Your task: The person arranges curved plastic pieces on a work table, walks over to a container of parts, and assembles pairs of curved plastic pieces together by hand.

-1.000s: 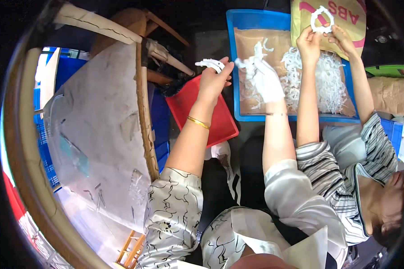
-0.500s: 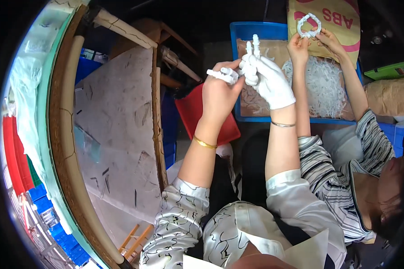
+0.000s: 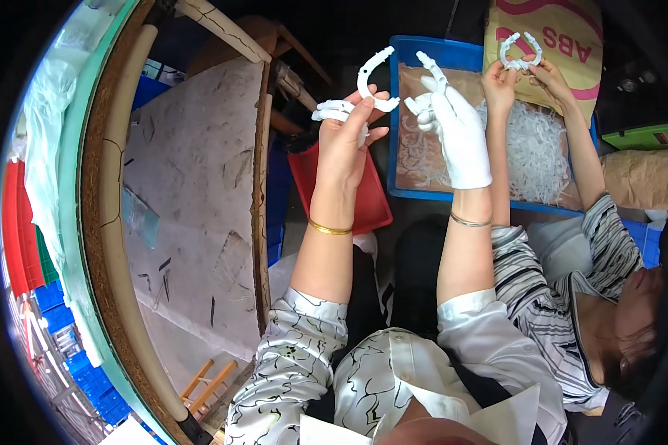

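My bare left hand [image 3: 343, 144] is closed on a curved white plastic piece [image 3: 365, 80], an open arc pinched between thumb and fingers. More white plastic pieces [image 3: 332, 111] are tucked in the same hand and stick out on its left. In a white glove, my right hand [image 3: 459, 137] grips another curved white piece [image 3: 436, 70], partly hidden by the gloved fingers. The two arcs face each other with a gap between them. Both hands are raised, the right one in front of the blue tray [image 3: 460, 194].
Heaped white plastic parts [image 3: 531, 159] lie in the tray. Beside me a co-worker's hands [image 3: 501, 85] hold a similar white ring-shaped part [image 3: 522, 63] before a yellowish sack [image 3: 571, 81]. A red bin [image 3: 371, 204] sits below my left hand; a grey worktable [image 3: 200, 185] stands at left.
My hands have moved apart, the left going left. The white pieces, close together before, are now separate arcs, one in each hand. The co-worker's ring now shows a gap at its top.
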`<state>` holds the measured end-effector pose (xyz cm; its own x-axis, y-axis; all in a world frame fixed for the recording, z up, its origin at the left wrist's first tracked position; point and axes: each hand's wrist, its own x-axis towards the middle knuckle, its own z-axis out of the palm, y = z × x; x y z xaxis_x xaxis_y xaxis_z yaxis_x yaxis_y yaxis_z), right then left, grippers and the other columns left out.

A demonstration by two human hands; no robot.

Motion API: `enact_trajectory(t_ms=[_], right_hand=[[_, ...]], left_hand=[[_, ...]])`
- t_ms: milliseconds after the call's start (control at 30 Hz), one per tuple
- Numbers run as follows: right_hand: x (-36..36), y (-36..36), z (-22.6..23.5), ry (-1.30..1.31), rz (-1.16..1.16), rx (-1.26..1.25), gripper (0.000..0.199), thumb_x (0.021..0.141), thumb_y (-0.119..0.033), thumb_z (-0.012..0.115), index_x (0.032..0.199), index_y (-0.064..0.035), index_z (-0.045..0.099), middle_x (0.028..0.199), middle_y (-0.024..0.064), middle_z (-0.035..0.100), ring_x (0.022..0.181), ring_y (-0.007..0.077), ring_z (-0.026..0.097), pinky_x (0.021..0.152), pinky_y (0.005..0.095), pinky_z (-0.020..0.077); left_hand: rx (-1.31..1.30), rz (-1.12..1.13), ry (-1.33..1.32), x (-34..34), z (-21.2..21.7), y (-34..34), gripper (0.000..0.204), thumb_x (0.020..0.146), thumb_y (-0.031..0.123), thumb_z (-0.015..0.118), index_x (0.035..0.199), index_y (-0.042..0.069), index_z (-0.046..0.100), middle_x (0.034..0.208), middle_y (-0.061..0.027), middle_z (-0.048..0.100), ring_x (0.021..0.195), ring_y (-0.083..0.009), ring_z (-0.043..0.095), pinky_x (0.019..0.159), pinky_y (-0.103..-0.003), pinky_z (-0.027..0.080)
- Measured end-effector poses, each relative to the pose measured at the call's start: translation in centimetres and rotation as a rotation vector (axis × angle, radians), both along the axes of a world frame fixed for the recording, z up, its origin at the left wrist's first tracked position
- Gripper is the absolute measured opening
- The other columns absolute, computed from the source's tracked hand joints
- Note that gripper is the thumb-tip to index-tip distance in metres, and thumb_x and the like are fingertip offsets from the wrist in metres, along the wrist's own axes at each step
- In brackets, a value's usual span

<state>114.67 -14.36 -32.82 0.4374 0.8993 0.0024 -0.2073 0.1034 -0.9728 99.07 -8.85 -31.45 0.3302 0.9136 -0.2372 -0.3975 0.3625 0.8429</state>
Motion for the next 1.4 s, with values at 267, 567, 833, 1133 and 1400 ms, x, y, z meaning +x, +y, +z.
enact_trajectory(t_ms=[267,567,833,1133,1400], right_hand=[[-0.1,-0.3,0.8,0.106,0.027,-0.050,0.032,0.099,-0.013,0.054,0.125,0.0046,0.057,0.089,0.0058,0.065,0.071,0.0071,0.059,0.064,0.0207,0.0480],[-0.1,-0.5,0.9,0.102,0.003,-0.104,0.031,0.097,-0.017,0.059,0.120,0.0040,0.061,0.086,0.0057,0.066,0.071,0.0077,0.061,0.062,0.0205,0.0494],[0.1,0.0,0.0,0.341,0.061,0.168,0.032,0.098,-0.012,0.054,0.124,0.0066,0.057,0.101,0.0085,0.065,0.088,0.0100,0.060,0.071,0.0218,0.0463],[0.4,1.3,-1.9,0.330,0.260,0.103,0.033,0.095,-0.008,0.056,0.125,0.0069,0.054,0.105,0.0109,0.065,0.092,0.0137,0.061,0.075,0.0245,0.0488],[0.7,2.3,-2.2,0.665,0.306,0.205,0.032,0.092,-0.003,0.059,0.122,0.0037,0.058,0.110,0.0139,0.066,0.090,0.0157,0.065,0.078,0.0242,0.0526]], left_hand=[[-0.003,-0.043,0.023,-0.1,-0.3,0.2,0.031,0.092,0.018,0.064,0.118,0.002,0.062,0.106,-0.0099,0.070,0.093,-0.0152,0.068,0.066,-0.023,0.057],[0.025,-0.038,0.066,0.1,-0.1,0.1,0.029,0.091,0.016,0.066,0.117,0.001,0.063,0.104,-0.0104,0.070,0.093,-0.0159,0.069,0.065,-0.023,0.057],[0.011,-0.072,0.047,0.0,0.1,0.0,0.029,0.092,0.019,0.065,0.117,0.003,0.064,0.104,-0.0085,0.071,0.095,-0.0150,0.068,0.064,-0.022,0.057],[0.023,-0.167,0.073,-0.3,-0.1,0.1,0.027,0.092,0.015,0.063,0.115,0.001,0.065,0.104,-0.0082,0.071,0.089,-0.0119,0.067,0.061,-0.021,0.057],[0.053,-0.154,0.133,-0.3,0.0,0.1,0.025,0.090,0.015,0.065,0.112,0.002,0.066,0.102,-0.0061,0.070,0.087,-0.0096,0.065,0.062,-0.021,0.055]])
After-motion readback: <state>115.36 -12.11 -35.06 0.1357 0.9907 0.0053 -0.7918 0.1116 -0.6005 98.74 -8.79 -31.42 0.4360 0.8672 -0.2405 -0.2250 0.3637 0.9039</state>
